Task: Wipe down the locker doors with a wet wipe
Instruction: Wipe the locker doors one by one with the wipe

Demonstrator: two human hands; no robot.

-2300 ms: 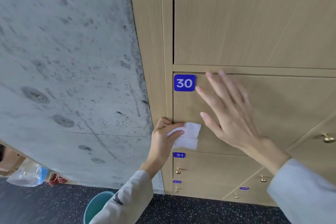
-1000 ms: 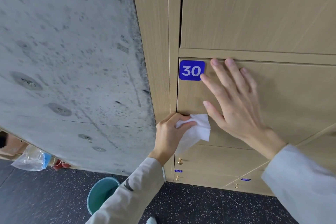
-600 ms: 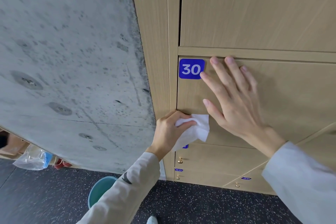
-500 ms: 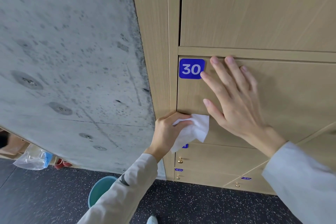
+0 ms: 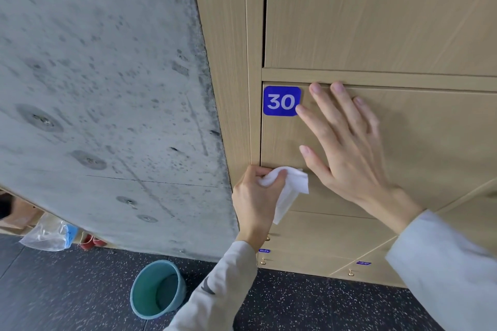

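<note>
The left hand [image 5: 254, 196] has its grip closed around a white wipe [image 5: 289, 187] at the lower left corner of locker door [image 5: 419, 148] number 30. The right hand [image 5: 349, 148] lies flat on that door, fingers spread.

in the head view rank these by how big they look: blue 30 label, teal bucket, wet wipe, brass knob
1. teal bucket
2. wet wipe and blue 30 label, too alike to rank; the hand hides part of the wipe
3. brass knob
</note>
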